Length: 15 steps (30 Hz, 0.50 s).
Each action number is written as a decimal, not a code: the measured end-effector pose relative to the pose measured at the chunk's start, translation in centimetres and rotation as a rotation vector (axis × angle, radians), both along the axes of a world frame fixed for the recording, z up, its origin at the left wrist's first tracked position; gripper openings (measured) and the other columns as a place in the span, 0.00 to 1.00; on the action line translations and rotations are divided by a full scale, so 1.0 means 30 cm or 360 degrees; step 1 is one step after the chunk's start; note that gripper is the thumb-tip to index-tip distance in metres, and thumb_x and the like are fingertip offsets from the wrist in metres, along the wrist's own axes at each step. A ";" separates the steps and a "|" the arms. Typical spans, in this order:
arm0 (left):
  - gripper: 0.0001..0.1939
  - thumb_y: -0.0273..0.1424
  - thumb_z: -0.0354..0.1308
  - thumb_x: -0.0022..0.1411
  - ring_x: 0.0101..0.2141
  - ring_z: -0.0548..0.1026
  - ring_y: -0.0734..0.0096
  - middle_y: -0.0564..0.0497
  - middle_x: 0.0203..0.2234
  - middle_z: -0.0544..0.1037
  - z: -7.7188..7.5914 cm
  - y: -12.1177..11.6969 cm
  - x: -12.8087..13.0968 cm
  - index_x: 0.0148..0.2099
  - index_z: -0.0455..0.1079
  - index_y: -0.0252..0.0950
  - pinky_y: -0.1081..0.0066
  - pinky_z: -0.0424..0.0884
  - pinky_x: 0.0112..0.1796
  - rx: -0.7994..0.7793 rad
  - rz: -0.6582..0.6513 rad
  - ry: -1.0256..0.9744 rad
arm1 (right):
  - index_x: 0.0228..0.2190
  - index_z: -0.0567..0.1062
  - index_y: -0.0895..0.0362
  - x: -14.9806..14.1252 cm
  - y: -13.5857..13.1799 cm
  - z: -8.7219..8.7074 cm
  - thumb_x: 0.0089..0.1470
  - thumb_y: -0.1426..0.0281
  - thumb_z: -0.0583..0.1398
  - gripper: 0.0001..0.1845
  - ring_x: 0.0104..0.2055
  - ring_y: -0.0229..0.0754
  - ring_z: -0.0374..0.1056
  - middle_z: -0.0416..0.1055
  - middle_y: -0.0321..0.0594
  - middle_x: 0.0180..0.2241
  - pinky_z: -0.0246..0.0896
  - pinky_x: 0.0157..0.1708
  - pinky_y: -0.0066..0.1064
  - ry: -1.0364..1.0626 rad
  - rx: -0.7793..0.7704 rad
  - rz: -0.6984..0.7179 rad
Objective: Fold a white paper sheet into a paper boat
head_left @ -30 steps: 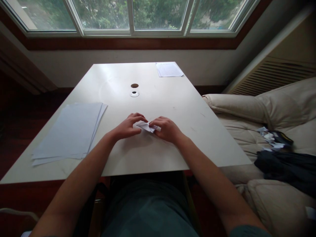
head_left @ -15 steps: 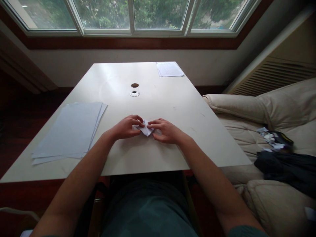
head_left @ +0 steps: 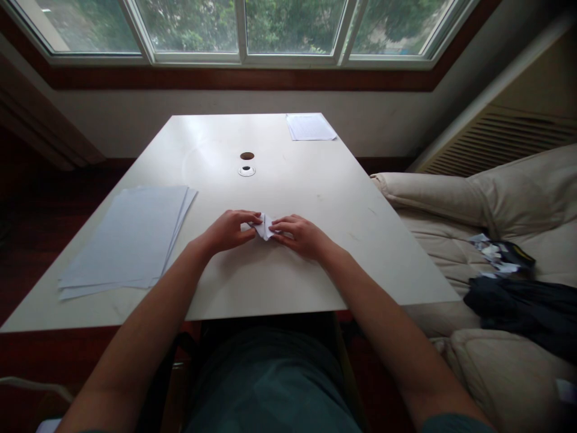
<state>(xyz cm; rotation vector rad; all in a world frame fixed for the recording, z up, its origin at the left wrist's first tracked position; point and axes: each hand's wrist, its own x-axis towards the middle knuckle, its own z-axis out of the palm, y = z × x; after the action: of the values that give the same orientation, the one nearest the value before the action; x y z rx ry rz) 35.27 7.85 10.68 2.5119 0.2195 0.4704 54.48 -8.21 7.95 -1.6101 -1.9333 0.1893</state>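
Observation:
A small piece of folded white paper (head_left: pixel 264 227) is held between my two hands, just above or on the white table (head_left: pixel 279 282). My left hand (head_left: pixel 231 231) pinches its left side, thumb below and fingers above. From the other side, my right hand (head_left: pixel 301 234) grips the right edge between thumb and fingers. Creases run through the middle of the paper, while its outer ends are hidden by my fingertips.
Large white paper sheets (head_left: pixel 126 234) lie stacked on the table's left side. A smaller printed stack (head_left: pixel 311 127) is at the far right corner. Beyond the table's cable hole (head_left: pixel 247 156) is a window; a beige sofa (head_left: pixel 433 198) with dark clothing (head_left: pixel 518 307) stands right.
The folded paper looks narrower and more closed between my hands. My right thumb and fingers have come closer together on its edge.

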 end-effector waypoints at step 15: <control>0.17 0.39 0.60 0.61 0.41 0.79 0.63 0.49 0.45 0.81 0.019 -0.002 -0.003 0.51 0.75 0.41 0.68 0.71 0.43 -0.0121 0.0039 0.0195 | 0.49 0.74 0.53 -0.021 -0.016 0.044 0.59 0.69 0.59 0.16 0.48 0.46 0.69 0.74 0.45 0.46 0.63 0.51 0.40 0.0085 -0.0019 -0.0079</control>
<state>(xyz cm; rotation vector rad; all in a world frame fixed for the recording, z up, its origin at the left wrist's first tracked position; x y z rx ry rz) 35.17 7.80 11.24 2.4681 0.3100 0.3117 53.85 -8.69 9.26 -1.6428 -1.8533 0.2214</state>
